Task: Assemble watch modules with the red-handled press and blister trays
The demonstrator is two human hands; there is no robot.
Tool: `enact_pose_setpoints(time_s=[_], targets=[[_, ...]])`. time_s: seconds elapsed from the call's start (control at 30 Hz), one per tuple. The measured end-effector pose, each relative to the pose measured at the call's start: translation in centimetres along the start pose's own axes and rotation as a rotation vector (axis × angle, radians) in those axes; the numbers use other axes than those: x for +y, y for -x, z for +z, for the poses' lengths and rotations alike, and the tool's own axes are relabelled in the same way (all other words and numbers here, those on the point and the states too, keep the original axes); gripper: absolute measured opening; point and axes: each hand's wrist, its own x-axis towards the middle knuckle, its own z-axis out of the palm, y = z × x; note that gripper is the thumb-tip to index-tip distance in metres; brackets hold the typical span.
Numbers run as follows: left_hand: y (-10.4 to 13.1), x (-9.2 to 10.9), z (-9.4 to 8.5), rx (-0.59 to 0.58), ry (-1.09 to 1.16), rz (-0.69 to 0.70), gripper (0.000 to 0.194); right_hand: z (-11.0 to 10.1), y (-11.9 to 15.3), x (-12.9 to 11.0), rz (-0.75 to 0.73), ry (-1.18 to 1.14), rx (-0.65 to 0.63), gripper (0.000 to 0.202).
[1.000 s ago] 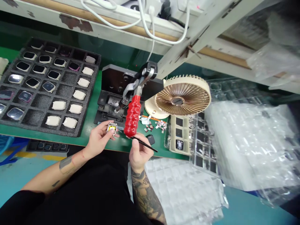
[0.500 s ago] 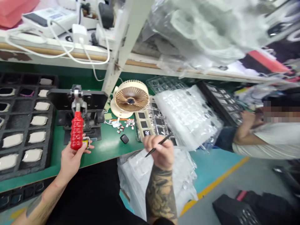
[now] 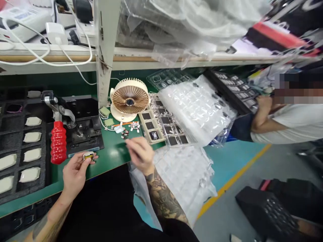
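Observation:
In my left hand [image 3: 75,171], thumb and fingers grip a small open smartwatch case [image 3: 88,157] with yellow and dark parts inside. It is just right of the red-handled toggle clamp press [image 3: 58,143]. My right hand [image 3: 141,154] is closed and somewhat blurred over the green table's front edge. A dark tip at its fingers seems to be the black tweezers [image 3: 127,141], seen nearly end-on; the rest is hidden. Close beyond the right fingers lie small loose parts [image 3: 124,134]. A cream tray [image 3: 147,126] with dark square pieces sits to the right.
A cream desk fan [image 3: 130,101] stands behind the small parts. Black foam trays [image 3: 21,144] with pale watch-shaped pieces fill the left. Clear plastic trays and bubble sheets [image 3: 189,111] lie right. A shelf post [image 3: 106,50] rises behind. A co-worker [image 3: 290,124] sits far right.
My view has turned right. The left hand has brought the watch case out from beside the red handle. My right hand has moved left, away from the cream tray, toward the loose parts.

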Motion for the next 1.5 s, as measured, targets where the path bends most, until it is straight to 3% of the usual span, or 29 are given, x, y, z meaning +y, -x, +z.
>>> enact_pose_setpoints(time_s=[0.1, 0.2, 0.3, 0.43, 0.5, 0.57, 0.67, 0.77, 0.83, 0.97, 1.1, 1.2, 1.3, 1.5], targets=[[-0.1, 0.0, 0.0, -0.008, -0.032, 0.010, 0.031, 3.5, 1.3, -1.3, -0.116, 0.112, -0.334, 0.038], [0.0, 0.0, -0.1, -0.014, -0.030, 0.034, 0.032, 4.4, 1.4, -1.3, -0.107, 0.210, -0.411, 0.041], [0.1, 0.2, 0.0, -0.009, -0.021, 0.078, 0.030, 2.4, 1.5, -0.4, -0.027, 0.246, -0.291, 0.036], [0.2, 0.7, 0.0, -0.007, -0.007, 0.133, 0.025, -3.1, 1.2, 2.2, 0.258, 0.513, -0.082, 0.026], [0.1, 0.7, 0.0, -0.014, 0.007, 0.125, 0.027, -5.6, 0.4, 3.4, 0.433, 0.671, -0.144, 0.027], [0.0, 0.5, 0.0, -0.013, 0.033, 0.095, 0.029, -7.1, -0.9, 4.2, 0.582, 0.773, -0.318, 0.027], [-0.2, 0.1, 0.0, -0.006, 0.085, 0.050, 0.033, -7.4, -2.6, 4.4, 0.709, 0.874, -0.529, 0.024], [-0.2, 0.2, 0.2, 0.005, 0.112, 0.025, 0.047, -6.6, -3.1, 4.3, 0.738, 0.963, -0.563, 0.021], [-0.3, 0.5, 0.3, 0.008, 0.126, 0.020, 0.052, -6.2, -2.6, 4.5, 0.703, 0.980, -0.510, 0.024], [-0.5, 0.7, 0.2, -0.008, 0.164, 0.034, 0.049, -5.9, -1.0, 5.1, 0.577, 0.930, -0.311, 0.026], [-0.5, 0.4, 0.0, -0.052, 0.238, 0.050, 0.056, -5.1, 0.0, 3.7, 0.440, 0.723, -0.095, 0.032], [-0.4, 0.0, 0.0, -0.052, 0.265, 0.038, 0.054, -3.2, 0.7, 1.9, 0.301, 0.442, -0.229, 0.030], [-0.5, -0.3, 0.0, -0.031, 0.273, 0.015, 0.056, -0.8, 1.8, 0.9, 0.243, 0.304, -0.382, 0.035], [-0.4, 0.2, -0.2, -0.036, 0.255, 0.005, 0.056, 1.9, 2.9, 0.7, 0.352, 0.106, -0.276, 0.022]])
